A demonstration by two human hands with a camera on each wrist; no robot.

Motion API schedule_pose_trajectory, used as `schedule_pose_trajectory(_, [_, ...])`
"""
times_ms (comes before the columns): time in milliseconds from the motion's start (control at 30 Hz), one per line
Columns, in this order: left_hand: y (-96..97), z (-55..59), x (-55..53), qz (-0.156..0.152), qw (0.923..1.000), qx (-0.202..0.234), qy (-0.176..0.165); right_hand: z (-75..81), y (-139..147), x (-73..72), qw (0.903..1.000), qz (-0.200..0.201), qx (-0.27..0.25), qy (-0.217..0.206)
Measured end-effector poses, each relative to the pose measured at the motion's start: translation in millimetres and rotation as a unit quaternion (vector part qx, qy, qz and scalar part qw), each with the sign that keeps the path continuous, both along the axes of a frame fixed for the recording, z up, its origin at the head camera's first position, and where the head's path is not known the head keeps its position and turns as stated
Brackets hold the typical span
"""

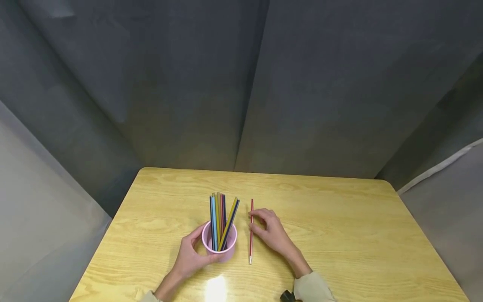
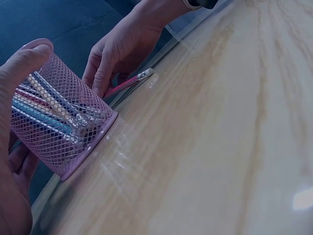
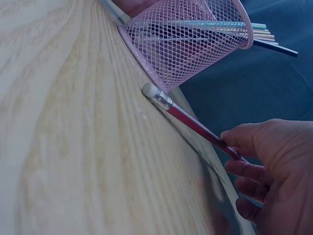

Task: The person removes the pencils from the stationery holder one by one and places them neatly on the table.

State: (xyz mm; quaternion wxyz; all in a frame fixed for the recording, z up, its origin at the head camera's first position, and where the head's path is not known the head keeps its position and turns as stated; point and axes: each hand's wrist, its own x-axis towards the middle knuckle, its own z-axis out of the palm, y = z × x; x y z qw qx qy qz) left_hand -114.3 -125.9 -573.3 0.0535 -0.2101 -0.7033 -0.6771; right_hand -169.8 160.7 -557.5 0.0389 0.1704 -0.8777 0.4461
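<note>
A pink mesh pencil cup point(image 1: 229, 253) stands upright on the table with several pencils point(image 1: 215, 218) in it, among them light blue, yellow and dark blue ones. My left hand point(image 1: 187, 256) grips the cup from the left, thumb near the rim. To the right of the cup, my right hand point(image 1: 276, 235) pinches a red pencil point(image 3: 190, 121) between thumb and fingers. Its white eraser end point(image 3: 150, 90) points toward my body. A thin shadow runs beside this pencil, close to the tabletop; whether it touches the wood I cannot tell.
The wood-grain table point(image 1: 358, 235) extends to both sides of the hands. Behind its far edge hangs a dark grey curtain point(image 1: 188, 105), with lighter grey cloth point(image 1: 41, 209) at the left. A black band point(image 1: 288, 296) sits near the right cuff.
</note>
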Motion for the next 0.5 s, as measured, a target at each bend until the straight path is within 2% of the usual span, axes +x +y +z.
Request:
schedule_pose_trajectory(267, [-0.1, -1.3, 0.5, 0.001, 1.0, -0.003, 0.003, 0.1, 1.5, 1.4, 0.9997, 0.001, 0.026, -0.005])
schedule_pose_trajectory(500, [0.2, -1.9, -3.6, 0.001, 0.9999, -0.004, 0.013, 0.4, 1.4, -0.7, 0.999, 0.018, 0.036, 0.017])
